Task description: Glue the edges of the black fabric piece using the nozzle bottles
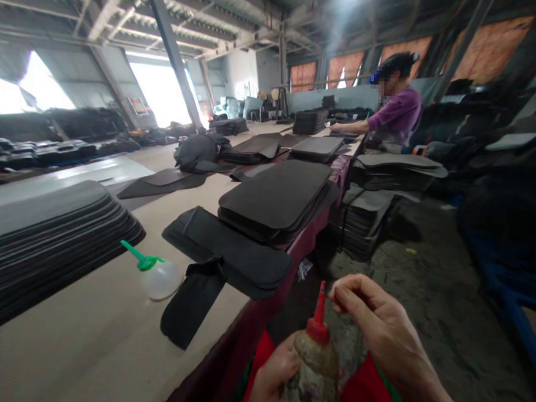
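My left hand (274, 374) is wrapped round a stained squeeze bottle (312, 372) with a red pointed nozzle (320, 311), held upright at the lower middle. Beside the nozzle tip, my right hand (378, 322) has its thumb and fingers pinched together. Whatever the pinch may hold is too small to make out. On the table (126, 337) to the left lies a round translucent bottle (162, 281) with a green spout. Close to it are a black curved piece (191, 310) and a folded stack of black pieces (231, 249).
Thick stacks of dark sheets stand at the left (60, 235) and mid-table (277, 195). Further along, a person in a purple top (396, 111) works at the table's edge. Bundled sheets (364, 219) sit beside the table, and a blue frame (506, 297) stands at the right.
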Action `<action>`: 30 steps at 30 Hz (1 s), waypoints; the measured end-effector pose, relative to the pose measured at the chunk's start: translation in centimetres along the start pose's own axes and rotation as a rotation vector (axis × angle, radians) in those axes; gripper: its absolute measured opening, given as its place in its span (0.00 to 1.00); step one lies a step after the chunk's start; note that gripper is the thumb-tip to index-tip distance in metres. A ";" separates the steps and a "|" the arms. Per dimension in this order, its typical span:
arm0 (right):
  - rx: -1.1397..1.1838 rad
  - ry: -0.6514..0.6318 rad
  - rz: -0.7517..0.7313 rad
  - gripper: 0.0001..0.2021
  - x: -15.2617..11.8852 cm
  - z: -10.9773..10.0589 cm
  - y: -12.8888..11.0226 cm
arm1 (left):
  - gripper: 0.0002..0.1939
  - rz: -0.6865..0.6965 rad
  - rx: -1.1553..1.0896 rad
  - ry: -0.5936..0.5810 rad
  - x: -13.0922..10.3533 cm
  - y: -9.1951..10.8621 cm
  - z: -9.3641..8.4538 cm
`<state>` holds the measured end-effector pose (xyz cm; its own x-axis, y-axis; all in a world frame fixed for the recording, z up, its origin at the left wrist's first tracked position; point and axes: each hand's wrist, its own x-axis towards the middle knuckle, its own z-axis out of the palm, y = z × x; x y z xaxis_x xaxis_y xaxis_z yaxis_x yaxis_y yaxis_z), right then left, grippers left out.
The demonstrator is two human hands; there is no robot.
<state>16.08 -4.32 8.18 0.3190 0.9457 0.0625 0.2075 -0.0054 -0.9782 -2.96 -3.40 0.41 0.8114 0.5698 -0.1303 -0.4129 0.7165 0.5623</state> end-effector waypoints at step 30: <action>0.140 -0.332 -0.015 0.27 1.0 10.1 -3.3 | 0.45 0.416 0.155 0.206 -5.3 3.8 -3.7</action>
<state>6.35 -0.12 9.48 -0.0053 0.9995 0.0316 0.0740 0.0319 -0.9967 -10.35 -2.17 0.25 0.4855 0.8740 -0.0186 -0.6059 0.3517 0.7135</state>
